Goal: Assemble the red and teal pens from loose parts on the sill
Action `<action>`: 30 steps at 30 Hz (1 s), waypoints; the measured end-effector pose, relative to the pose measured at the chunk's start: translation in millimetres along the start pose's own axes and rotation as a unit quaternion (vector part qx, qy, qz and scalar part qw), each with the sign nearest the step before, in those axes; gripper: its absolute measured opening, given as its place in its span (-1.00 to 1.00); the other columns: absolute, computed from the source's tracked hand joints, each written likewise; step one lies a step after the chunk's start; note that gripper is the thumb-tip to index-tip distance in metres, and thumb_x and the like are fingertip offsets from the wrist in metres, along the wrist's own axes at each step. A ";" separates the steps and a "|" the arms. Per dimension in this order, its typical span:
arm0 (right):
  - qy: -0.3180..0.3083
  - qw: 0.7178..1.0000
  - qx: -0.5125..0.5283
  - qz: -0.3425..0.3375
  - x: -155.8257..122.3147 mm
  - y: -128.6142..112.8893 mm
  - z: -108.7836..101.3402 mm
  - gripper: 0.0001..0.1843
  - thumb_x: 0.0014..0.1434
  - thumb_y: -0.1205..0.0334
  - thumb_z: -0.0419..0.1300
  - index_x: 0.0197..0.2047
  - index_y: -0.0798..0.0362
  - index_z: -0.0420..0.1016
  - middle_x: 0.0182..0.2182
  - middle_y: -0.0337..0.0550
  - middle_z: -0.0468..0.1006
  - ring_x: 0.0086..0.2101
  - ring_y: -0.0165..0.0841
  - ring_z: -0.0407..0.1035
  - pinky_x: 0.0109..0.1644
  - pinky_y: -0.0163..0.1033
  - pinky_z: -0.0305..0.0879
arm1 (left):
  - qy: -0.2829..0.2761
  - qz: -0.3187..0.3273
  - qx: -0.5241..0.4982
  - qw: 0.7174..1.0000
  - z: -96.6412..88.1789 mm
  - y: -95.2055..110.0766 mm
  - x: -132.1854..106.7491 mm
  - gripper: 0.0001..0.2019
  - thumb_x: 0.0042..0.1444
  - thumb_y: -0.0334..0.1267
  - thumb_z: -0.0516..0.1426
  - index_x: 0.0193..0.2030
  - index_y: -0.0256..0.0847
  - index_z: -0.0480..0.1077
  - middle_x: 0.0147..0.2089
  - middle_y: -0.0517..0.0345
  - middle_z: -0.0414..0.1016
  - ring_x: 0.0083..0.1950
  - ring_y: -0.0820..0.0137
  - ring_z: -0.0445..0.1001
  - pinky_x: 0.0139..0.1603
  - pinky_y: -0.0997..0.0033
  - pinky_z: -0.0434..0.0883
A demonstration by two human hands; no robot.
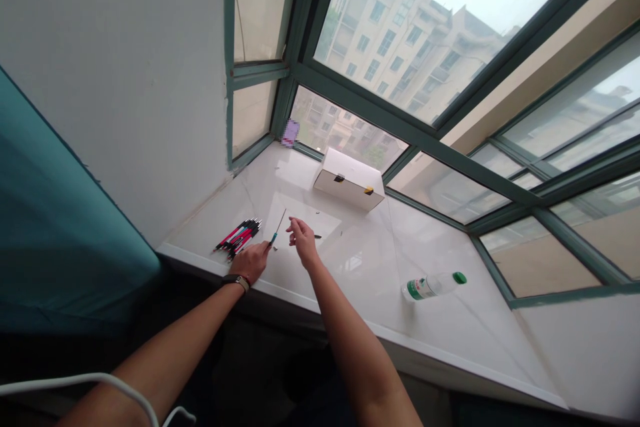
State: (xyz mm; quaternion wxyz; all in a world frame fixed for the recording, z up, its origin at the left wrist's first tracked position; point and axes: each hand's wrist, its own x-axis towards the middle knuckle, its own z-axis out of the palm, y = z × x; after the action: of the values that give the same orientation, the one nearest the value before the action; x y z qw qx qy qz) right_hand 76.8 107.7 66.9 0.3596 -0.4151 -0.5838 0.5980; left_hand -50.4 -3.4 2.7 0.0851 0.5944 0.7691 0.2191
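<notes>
The person's left hand [250, 261], with a dark band on the wrist [236, 283], lies low over a white marble-look window ledge [450, 340], its fingers stretched toward a slim screwdriver [276, 231] with a teal handle and a thin dark shaft. The fingertips reach the handle's end, but whether they grip it or only touch it cannot be told from this view. The right hand [303, 242] is raised just right of the screwdriver and apart from the left hand, its fingertips gathered together with nothing visible between them. Both hands are above a pale sheet of paper [305, 219] lying flat on the ledge, and the screwdriver's shaft crosses the sheet's near-left part. Just left of the left hand lies a bundle of pens [239, 237], red, pink and black, side by side on the ledge. A small dark pen-like piece [317, 236] lies just right of the right hand. Farther off, a white box [349, 180] with black and yellow marks sits near the window, and a clear plastic bottle [433, 285] with a green cap lies on its side at the right. Green window frames [400, 121] run along the far edge, and a teal curtain [60, 213] hangs at the left.
</notes>
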 end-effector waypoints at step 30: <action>0.089 0.857 -0.495 0.108 14.9 46.5 -103.8 -0.63 0.16 0.26 0.22 0.06 -0.07 0.52 -0.08 -0.05 0.42 -0.23 -0.30 0.44 -0.11 -0.25 0.26 | -0.009 -0.011 -0.016 1.000 0.8 -0.2 -0.6 -0.67 0.37 -0.13 -0.12 -0.02 -0.11 0.43 -0.20 0.00 0.56 -0.13 0.25 0.50 -0.26 0.37 0.26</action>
State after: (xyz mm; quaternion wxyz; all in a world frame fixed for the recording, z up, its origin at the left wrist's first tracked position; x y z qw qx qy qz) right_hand 168.5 160.0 22.1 0.0905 -0.6503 -0.7199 0.2250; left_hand -50.1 -3.9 1.8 0.1035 0.5865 0.7710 0.2253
